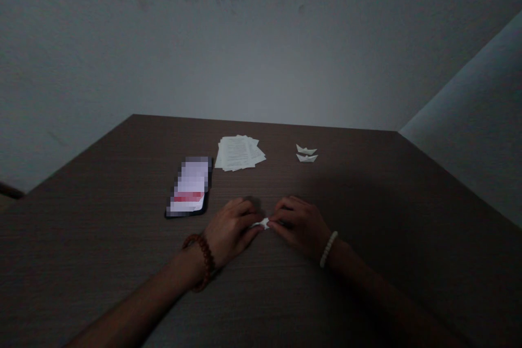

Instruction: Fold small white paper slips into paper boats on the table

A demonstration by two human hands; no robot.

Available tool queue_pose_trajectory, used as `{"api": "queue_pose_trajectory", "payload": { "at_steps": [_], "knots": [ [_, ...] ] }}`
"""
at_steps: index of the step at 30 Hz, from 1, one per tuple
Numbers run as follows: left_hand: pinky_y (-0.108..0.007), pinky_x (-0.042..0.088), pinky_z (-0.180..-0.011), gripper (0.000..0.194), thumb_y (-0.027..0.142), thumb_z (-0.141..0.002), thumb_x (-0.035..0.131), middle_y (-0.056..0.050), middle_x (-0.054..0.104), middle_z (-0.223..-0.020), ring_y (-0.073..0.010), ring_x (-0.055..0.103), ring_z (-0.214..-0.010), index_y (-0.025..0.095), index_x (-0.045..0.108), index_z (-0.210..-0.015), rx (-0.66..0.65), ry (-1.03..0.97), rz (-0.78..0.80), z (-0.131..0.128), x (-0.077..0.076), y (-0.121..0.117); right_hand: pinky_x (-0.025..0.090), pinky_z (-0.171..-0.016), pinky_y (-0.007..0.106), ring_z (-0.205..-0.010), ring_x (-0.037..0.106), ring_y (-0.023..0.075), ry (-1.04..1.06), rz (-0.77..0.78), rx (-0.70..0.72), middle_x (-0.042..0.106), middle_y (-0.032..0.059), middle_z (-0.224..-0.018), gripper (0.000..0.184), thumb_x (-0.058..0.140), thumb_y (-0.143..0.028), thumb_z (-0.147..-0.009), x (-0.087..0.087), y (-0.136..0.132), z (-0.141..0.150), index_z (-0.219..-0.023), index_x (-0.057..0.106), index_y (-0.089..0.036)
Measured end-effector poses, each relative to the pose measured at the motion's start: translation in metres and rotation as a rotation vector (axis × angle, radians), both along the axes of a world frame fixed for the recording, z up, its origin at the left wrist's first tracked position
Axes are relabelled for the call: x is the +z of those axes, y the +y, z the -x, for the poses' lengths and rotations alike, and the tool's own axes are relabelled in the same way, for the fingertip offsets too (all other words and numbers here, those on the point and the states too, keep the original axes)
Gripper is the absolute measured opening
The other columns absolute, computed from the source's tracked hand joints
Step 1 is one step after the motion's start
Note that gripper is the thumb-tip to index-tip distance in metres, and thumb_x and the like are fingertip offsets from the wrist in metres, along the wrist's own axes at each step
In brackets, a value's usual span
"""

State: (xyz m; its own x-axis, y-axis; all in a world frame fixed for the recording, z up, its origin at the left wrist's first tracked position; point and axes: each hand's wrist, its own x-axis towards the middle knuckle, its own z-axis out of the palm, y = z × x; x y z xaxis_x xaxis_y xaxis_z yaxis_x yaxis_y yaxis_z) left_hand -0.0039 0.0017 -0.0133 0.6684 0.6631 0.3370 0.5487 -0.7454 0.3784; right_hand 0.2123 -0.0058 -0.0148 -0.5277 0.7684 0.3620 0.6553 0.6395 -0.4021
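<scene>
My left hand [232, 228] and my right hand [299, 225] rest knuckles-up on the dark wooden table [367, 239], fingertips meeting. Between them they pinch a small piece of folded white paper [263, 223], mostly hidden under the fingers. A brown bead bracelet sits on my left wrist and a white bead bracelet on my right. Two small folded paper boats [306, 153] lie side by side farther back on the right.
A stack of printed paper sheets [240, 152] lies at the back centre. A phone [190, 187] with a lit screen lies flat to the left of my hands. Grey walls rise behind the table and on the right.
</scene>
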Motion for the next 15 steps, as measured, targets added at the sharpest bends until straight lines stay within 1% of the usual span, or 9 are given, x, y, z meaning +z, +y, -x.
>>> {"api": "queue_pose_trajectory", "payload": {
  "at_steps": [2,5,8,11,12,15],
  "knots": [
    [-0.038,0.044,-0.079,0.015,0.026,-0.088,0.054,-0.007,0.059,-0.091,-0.0226,0.051,-0.088,0.017,0.066,-0.092,0.036,0.008,0.022,-0.001,-0.002,0.0,0.043,-0.074,0.028,-0.085,0.055,0.0163,0.025,0.032,-0.029,0.062,0.0032,-0.09,0.007,0.064,-0.027,-0.084,0.0,0.0,0.001,-0.085,0.066,-0.021],
    [-0.04,0.044,-0.08,0.014,0.027,-0.086,0.056,-0.007,0.059,-0.091,-0.0235,0.051,-0.088,0.017,0.064,-0.09,0.074,0.0,0.055,-0.001,-0.003,0.0,0.043,-0.077,0.03,-0.088,0.054,0.0175,0.046,0.054,-0.046,0.061,0.0031,-0.093,0.01,0.066,-0.026,-0.082,0.0,0.0,0.002,-0.091,0.066,-0.022],
    [-0.039,0.043,-0.08,0.009,0.025,-0.085,0.057,-0.006,0.06,-0.089,-0.0228,0.051,-0.088,0.017,0.062,-0.088,0.061,-0.043,0.095,-0.002,-0.001,0.0,0.043,-0.077,0.03,-0.087,0.054,0.0171,0.081,0.086,-0.046,0.061,0.0026,-0.091,0.008,0.068,-0.023,-0.079,0.0,0.0,0.003,-0.086,0.065,-0.021],
    [-0.037,0.043,-0.079,0.005,0.022,-0.084,0.058,-0.004,0.061,-0.084,-0.0205,0.053,-0.084,0.018,0.06,-0.085,0.046,-0.102,0.149,-0.002,0.003,-0.001,0.042,-0.076,0.03,-0.083,0.055,0.0158,0.141,0.127,-0.018,0.063,0.0016,-0.086,0.008,0.069,-0.02,-0.078,0.0,0.0,0.004,-0.082,0.062,-0.02],
    [-0.035,0.044,-0.078,0.005,0.021,-0.084,0.058,-0.004,0.061,-0.083,-0.0199,0.053,-0.083,0.017,0.06,-0.084,0.059,-0.125,0.168,-0.002,0.005,-0.001,0.041,-0.075,0.029,-0.08,0.056,0.0151,0.165,0.141,-0.012,0.063,0.0008,-0.083,0.009,0.069,-0.02,-0.078,0.0,0.0,0.004,-0.081,0.062,-0.02],
    [-0.034,0.044,-0.077,0.008,0.022,-0.085,0.058,-0.004,0.062,-0.082,-0.019,0.054,-0.082,0.017,0.064,-0.083,0.052,-0.192,0.193,-0.002,0.009,-0.002,0.04,-0.068,0.027,-0.069,0.055,0.0134,0.228,0.163,-0.016,0.063,-0.0012,-0.073,0.009,0.07,-0.02,-0.078,0.001,-0.001,0.005,-0.078,0.061,-0.02]
  ]
}}
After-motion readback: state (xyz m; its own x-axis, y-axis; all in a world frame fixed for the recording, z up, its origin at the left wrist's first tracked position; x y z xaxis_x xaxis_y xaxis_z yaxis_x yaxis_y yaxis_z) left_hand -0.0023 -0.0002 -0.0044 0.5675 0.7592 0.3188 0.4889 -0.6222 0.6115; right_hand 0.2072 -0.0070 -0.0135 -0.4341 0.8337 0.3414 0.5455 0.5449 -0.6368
